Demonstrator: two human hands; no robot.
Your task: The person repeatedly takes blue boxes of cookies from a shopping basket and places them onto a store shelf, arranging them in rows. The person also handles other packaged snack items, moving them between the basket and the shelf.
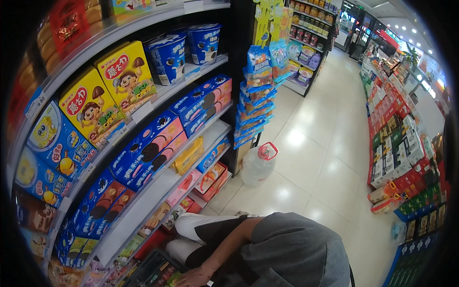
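Note:
My right hand [196,277] reaches down at the bottom edge, over a dark plastic basket [152,263]. Its fingers touch a green packet [174,278] inside; the fingertips are too hidden to show a firm grip. Reddish packaged goods [167,271] lie beside that packet. My left hand is out of view. In front of me, a curved store shelf [134,211] carries blue Oreo boxes [148,149], yellow mushroom-biscuit boxes [125,73], blue SpongeBob boxes [57,140] and blue snack cups [168,57].
A large clear water jug [259,165] with a red handle stands on the tiled floor [304,143] by the shelf's end. Blue snack bags [256,104] hang on a strip there. Stacked boxed goods [394,150] line the aisle's right side. A person [354,41] stands far off.

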